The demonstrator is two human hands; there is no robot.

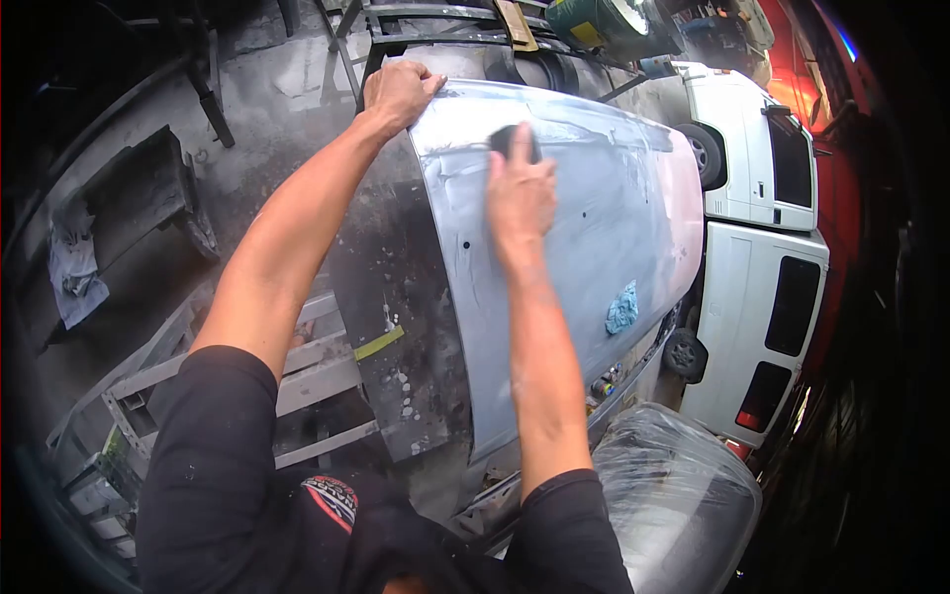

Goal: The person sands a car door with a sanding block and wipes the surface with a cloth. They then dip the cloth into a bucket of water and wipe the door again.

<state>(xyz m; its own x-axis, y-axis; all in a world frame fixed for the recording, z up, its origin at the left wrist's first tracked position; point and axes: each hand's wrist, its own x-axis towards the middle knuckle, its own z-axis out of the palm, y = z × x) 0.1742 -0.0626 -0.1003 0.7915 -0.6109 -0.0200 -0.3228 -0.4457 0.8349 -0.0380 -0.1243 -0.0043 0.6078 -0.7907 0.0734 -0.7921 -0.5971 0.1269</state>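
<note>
A large car hood (554, 267), coated in patchy grey and white with a pinkish far end, lies before me. My left hand (401, 94) grips its far left corner, fingers curled over the edge. On the upper part of the panel, my right hand (524, 198) is closed on a dark sanding block (503, 142), slightly blurred by motion. One finger stretches along the block, and its underside is hidden against the surface. A crumpled blue cloth (622, 308) rests on the hood, to the right of my right forearm.
Plastic film covers a rounded panel (663, 485) at lower right. A white van (762, 317) stands along the right side. Metal frames (445, 25) are at the top, a slatted rack (317, 366) at lower left. A dark panel (129, 208) with a rag is at far left.
</note>
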